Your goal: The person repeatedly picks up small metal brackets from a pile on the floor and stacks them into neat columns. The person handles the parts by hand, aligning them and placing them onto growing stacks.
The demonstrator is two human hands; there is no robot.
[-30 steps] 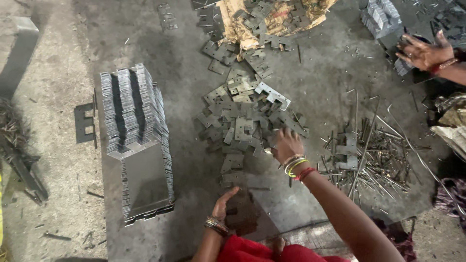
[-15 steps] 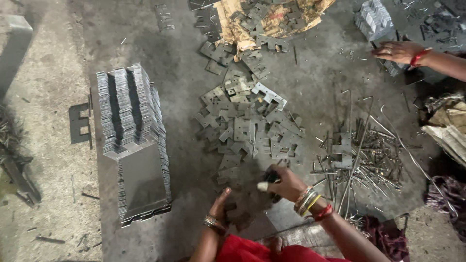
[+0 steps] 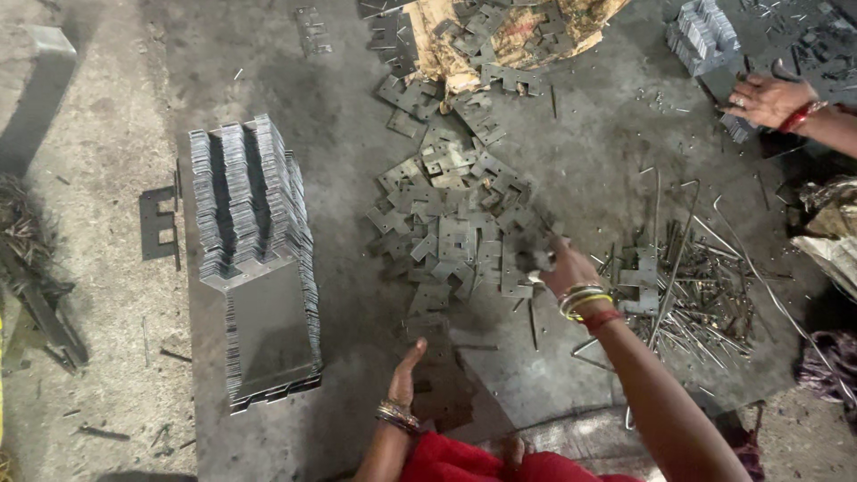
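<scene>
1. A lone notched metal plate [image 3: 158, 223] lies flat on the dusty floor [image 3: 98, 178] at far left, just beside a dark steel sheet.
2. On that sheet, a tall stack of stamped plates [image 3: 245, 192] stands in tight rows on edge, with a flat bundle of larger sheets [image 3: 272, 335] lying against its near end.
3. The left hand [image 3: 406, 370] rests open, fingers together and thumb up, holding nothing, just above a dark plate on the floor near the person's red clothing.
4. A loose heap of flat plates [image 3: 455, 223], grey and dull, each cut with square notches, spreads across the middle of the floor, overlapping at all angles.
5. The right hand [image 3: 564, 268], bangles on the wrist, is closed on a small plate [image 3: 534, 259] at the heap's right edge; the plate is blurred.
6. A torn cardboard sheet [image 3: 509, 36] at top centre carries more of the same plates.
7. A tangle of bent metal rods [image 3: 696, 286] lies right of the heap.
8. At top right, another person's hand [image 3: 766, 98] rests on a second plate stack [image 3: 705, 36].
</scene>
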